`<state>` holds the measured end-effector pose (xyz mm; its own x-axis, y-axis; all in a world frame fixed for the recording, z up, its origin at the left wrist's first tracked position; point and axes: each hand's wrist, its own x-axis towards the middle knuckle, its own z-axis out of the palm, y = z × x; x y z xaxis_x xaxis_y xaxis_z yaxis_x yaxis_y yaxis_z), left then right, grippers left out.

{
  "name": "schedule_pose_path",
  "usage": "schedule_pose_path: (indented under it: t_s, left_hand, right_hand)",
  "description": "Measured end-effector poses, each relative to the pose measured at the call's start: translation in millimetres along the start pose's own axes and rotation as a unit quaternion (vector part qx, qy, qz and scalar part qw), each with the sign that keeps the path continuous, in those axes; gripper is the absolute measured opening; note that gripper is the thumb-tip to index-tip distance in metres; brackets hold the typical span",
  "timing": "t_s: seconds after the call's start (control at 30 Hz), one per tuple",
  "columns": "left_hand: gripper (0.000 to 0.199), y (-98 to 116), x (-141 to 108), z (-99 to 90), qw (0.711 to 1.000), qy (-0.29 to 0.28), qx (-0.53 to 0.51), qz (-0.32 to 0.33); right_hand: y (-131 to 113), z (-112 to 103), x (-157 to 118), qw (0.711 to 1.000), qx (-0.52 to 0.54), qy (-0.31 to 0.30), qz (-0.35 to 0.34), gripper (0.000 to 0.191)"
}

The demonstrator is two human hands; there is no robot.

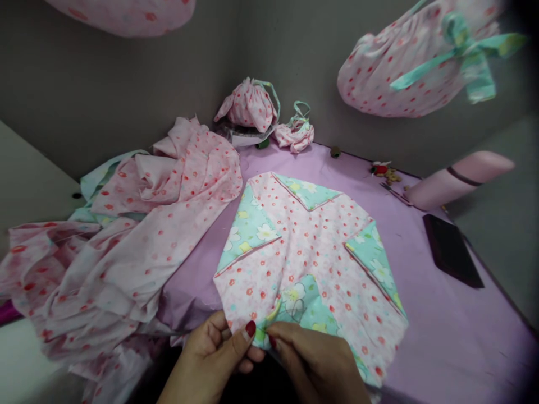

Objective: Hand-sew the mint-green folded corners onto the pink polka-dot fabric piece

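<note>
Hands (213, 353) (318, 362) pinch floral fabric (303, 252) on lilac tablecloth (455, 336).

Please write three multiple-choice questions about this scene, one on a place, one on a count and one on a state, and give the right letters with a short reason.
1. In this view, where does the crumpled pink fabric lie relative to the round pink floral cloth?
A. To its left
B. To its right
C. Under it

2. How many mint-green floral panels show on the cloth?
A. Two
B. Three
C. Four

3. What is the state of the nearest panel?
A. Lying untouched
B. Held at its edge by the left hand and right hand
C. Cut off the cloth

Answers:
1. A, the heap fills the left of the view.
2. C, one shows at the top, bottom, left and right.
3. B, both hands pinch it at the near edge.
</note>
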<state>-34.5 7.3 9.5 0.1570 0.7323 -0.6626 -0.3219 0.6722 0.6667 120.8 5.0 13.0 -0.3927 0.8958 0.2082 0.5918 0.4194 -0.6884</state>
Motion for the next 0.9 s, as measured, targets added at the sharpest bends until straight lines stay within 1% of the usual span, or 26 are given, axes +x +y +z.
schedule_pose_path:
  t_s: [0.17, 0.4, 0.6, 0.77, 0.9]
  left_hand:
    - [0.030, -0.1, -1.5, -1.0, 1.000, -0.001, -0.007, -0.001]
    - [0.027, 1.1, 1.2, 0.7, 1.000, 0.001, -0.012, 0.004]
    - [0.024, -0.1, 2.6, -0.9, 1.000, -0.002, -0.011, 0.021]
    - [0.022, -2.5, 2.4, -4.0, 0.999, -0.006, 0.019, 0.028]
    - [0.017, 1.4, 1.1, -3.4, 0.999, -0.006, 0.046, 0.029]
  right_hand:
    - [2.2, 0.7, -2.7, 1.000, 0.012, 0.006, 0.005, 0.028]
    - [0.4, -5.8, 0.9, 0.999, -0.006, -0.042, 0.004, 0.025]
    - [3.8, -7.0, -0.8, 0.996, -0.055, -0.075, 0.008, 0.023]
    - [1.4, -3.7, 0.7, 0.995, -0.083, -0.059, -0.001, 0.023]
    - [-0.1, -2.1, 2.1, 0.997, -0.057, -0.051, 0.017, 0.023]
